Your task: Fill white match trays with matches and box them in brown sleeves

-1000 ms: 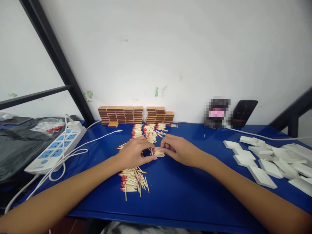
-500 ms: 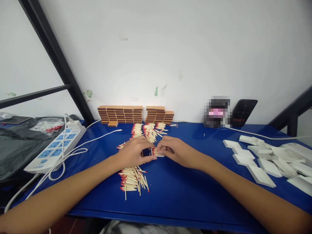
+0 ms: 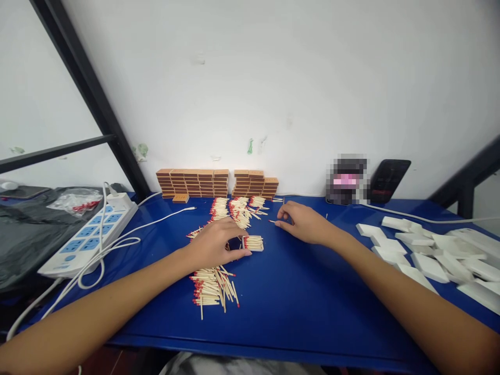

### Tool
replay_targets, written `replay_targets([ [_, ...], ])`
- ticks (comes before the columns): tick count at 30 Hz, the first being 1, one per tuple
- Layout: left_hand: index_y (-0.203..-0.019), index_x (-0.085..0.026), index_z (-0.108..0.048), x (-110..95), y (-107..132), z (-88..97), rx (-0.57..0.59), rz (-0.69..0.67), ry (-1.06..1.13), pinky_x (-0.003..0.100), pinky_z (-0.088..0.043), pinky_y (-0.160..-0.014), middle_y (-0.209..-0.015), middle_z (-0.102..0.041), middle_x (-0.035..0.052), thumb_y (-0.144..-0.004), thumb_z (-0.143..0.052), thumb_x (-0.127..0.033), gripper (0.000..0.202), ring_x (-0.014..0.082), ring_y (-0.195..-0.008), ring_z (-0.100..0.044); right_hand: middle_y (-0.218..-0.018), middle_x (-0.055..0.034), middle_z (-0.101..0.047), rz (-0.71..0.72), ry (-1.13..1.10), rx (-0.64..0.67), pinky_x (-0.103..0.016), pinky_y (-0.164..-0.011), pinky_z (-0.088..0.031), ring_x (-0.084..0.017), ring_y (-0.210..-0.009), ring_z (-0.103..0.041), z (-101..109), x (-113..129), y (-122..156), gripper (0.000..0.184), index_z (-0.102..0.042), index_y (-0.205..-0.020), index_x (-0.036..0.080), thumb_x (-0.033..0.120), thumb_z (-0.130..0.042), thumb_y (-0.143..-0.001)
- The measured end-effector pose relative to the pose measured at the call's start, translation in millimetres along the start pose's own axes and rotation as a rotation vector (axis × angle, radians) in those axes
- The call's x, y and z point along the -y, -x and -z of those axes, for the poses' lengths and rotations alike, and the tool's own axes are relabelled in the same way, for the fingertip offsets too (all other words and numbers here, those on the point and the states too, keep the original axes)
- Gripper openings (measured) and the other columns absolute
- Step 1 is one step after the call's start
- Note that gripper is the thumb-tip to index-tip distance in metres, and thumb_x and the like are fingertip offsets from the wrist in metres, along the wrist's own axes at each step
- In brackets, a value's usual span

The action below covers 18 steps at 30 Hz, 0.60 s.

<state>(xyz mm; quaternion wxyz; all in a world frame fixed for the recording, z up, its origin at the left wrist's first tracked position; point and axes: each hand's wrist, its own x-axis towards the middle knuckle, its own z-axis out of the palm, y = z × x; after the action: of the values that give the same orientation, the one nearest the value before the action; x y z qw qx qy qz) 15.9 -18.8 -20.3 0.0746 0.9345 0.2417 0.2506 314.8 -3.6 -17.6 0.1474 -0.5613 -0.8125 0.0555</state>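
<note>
Left hand [image 3: 219,242]: grip curled, thumb and fingers about the left end of a match-filled tray [image 3: 257,250], lying between the table's [image 3: 292,312] near and far edges. Right hand [image 3: 302,223]: grip nearly closed, fingertips pinching one match [image 3: 272,221]. Stacked matchboxes [image 3: 193,183] line the far edge.

The bare left hand [image 3: 216,241] holds a small white rectangular tray [image 3: 257,250] of red-tipped wooden matches [image 3: 253,242]; right of the tray, the right hand [image 3: 301,223] pinches one pale matchstick [image 3: 272,221].
</note>
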Motion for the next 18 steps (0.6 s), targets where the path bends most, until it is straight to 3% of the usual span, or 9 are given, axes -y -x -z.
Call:
replay_targets([
  [4,-0.112,-0.019,-0.073,0.3,-0.1,-0.4,0.007,-0.001,-0.006,0.037,-0.053,-0.087,-0.099,-0.074,0.0080,-0.091,-0.071,-0.049,0.036,0.0233,-0.096,-0.066,-0.092,-0.0065,-0.068,0.008,-0.055,0.030,-0.029,-0.071,-0.043,-0.019,-0.082,-0.062,-10.8,1.1,-2.1,0.013,-0.064,-0.089,0.019,0.026,-0.055,-0.096],
  [9,-0.112,-0.019,-0.072,0.7,-0.7,-1.2,0.019,0.007,-0.012,0.037,-0.053,-0.088,-0.099,-0.074,0.0074,-0.090,-0.073,-0.048,0.036,0.0233,-0.096,-0.066,-0.085,-0.0044,-0.069,0.066,-0.173,-0.043,-0.027,-0.065,-0.039,-0.016,-0.073,-0.059,-22.5,20.5,-12.7,0.020,-0.064,-0.087,0.020,0.034,-0.055,-0.097],
  [13,-0.111,-0.019,-0.072,0.6,-1.1,-1.3,0.017,-0.002,-0.010,0.038,-0.052,-0.088,-0.099,-0.073,0.0071,-0.090,-0.072,-0.048,0.036,0.0228,-0.095,-0.066,-0.084,-0.0040,-0.070,-0.023,-0.225,-0.135,-0.027,-0.063,-0.038,-0.015,-0.072,-0.059,-31.1,26.9,-29.0,0.018,-0.066,-0.089,0.018,0.035,-0.061,-0.093],
  [18,-0.112,-0.020,-0.072,0.4,-1.1,-1.2,0.018,0.003,-0.015,0.037,-0.052,-0.086,-0.099,-0.073,0.0066,-0.090,-0.073,-0.047,0.035,0.0225,-0.095,-0.066,-0.087,-0.0040,-0.071,-0.057,-0.170,-0.088,-0.026,-0.064,-0.038,-0.015,-0.073,-0.060,-34.2,25.7,-35.6,0.013,-0.068,-0.085,0.019,0.030,-0.063,-0.091],
])
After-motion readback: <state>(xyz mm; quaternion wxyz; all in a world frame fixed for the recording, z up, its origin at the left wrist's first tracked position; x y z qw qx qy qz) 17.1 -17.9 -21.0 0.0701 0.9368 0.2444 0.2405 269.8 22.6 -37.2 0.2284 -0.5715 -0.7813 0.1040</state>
